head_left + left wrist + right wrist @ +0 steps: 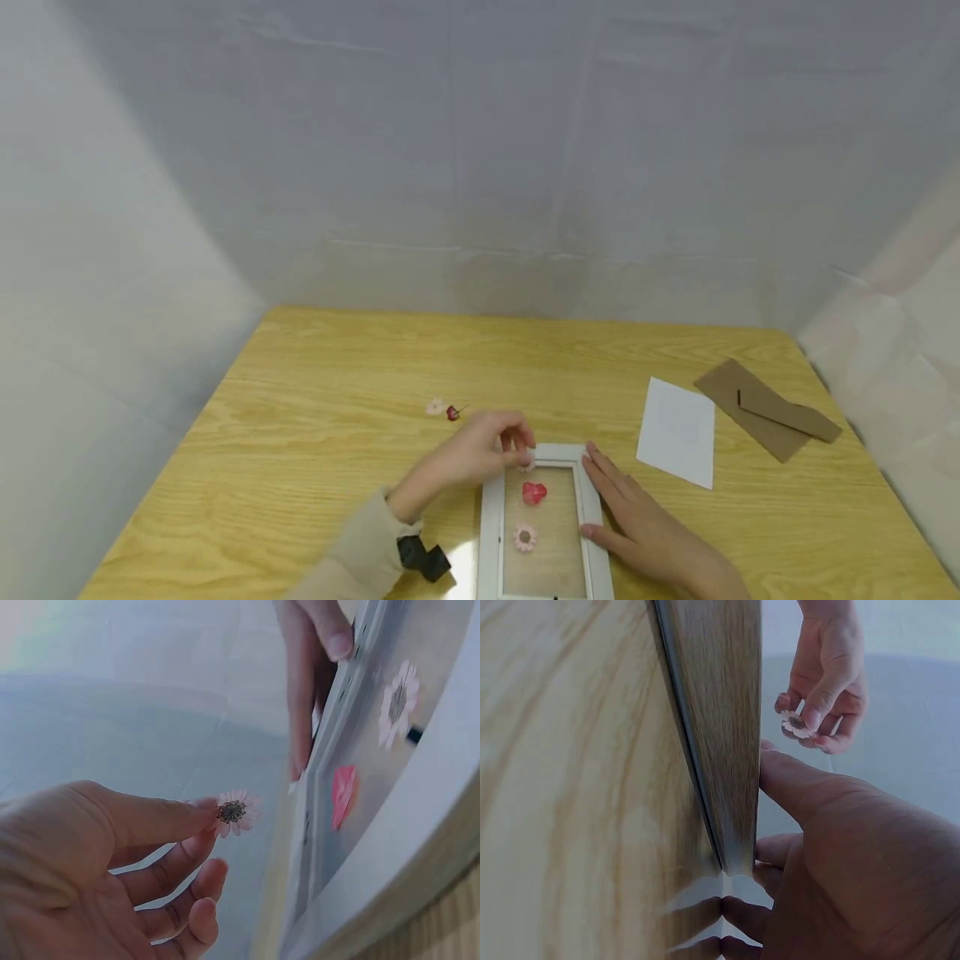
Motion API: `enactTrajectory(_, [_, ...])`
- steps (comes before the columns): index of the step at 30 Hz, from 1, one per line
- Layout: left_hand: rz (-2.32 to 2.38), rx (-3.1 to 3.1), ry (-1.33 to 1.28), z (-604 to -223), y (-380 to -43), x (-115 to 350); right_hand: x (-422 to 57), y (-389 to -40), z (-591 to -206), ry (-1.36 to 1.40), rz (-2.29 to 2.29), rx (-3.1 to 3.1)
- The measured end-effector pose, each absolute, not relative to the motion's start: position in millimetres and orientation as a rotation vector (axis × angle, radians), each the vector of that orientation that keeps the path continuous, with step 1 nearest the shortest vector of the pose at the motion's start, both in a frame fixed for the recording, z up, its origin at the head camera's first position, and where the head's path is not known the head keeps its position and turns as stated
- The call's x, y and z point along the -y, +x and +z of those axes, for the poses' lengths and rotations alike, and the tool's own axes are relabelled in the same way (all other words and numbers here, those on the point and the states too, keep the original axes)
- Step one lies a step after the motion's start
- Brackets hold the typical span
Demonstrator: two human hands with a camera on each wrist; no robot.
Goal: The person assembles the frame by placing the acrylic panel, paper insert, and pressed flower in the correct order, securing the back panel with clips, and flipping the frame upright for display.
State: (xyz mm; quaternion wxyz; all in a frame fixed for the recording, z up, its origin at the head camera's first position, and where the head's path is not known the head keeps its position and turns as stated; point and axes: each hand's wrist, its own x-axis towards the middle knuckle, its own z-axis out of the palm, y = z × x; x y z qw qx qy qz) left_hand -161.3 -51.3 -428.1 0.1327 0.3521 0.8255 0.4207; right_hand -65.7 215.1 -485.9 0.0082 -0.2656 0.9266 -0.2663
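My left hand (474,450) pinches a small pale pink dried flower (235,811) between thumb and index finger. It holds the flower over the far end of a white picture frame (491,533), the other fingers loosely curled below in the left wrist view. Inside the frame's border, on the clear pane, lie a crinkled red-pink flower (534,493) and, nearer me, a pink daisy-like flower (525,539). My right hand (648,533) rests against the frame's right side, fingers extended toward the far corner and thumb on the border.
Beyond my left hand, a pale pink flower (435,407) and a dark red flower (453,413) with a thin stem lie on the wooden table (315,467). To the right are a white sheet (677,433) and a brown backing board (765,412) with a flap.
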Motion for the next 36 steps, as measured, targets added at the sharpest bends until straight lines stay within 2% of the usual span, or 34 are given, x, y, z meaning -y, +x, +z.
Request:
enactTrajectory(13, [1.060, -2.292, 1.125, -440.9, -145.2, 10.3, -215.0, -66.2, -486.5, -0.837, -0.837, -2.902])
enactTrajectory(36, [0.771, -2.580, 1.281, -460.9, -143.1, 0.9, -216.1, -67.1, -488.0, -0.845, -0.860, -2.869])
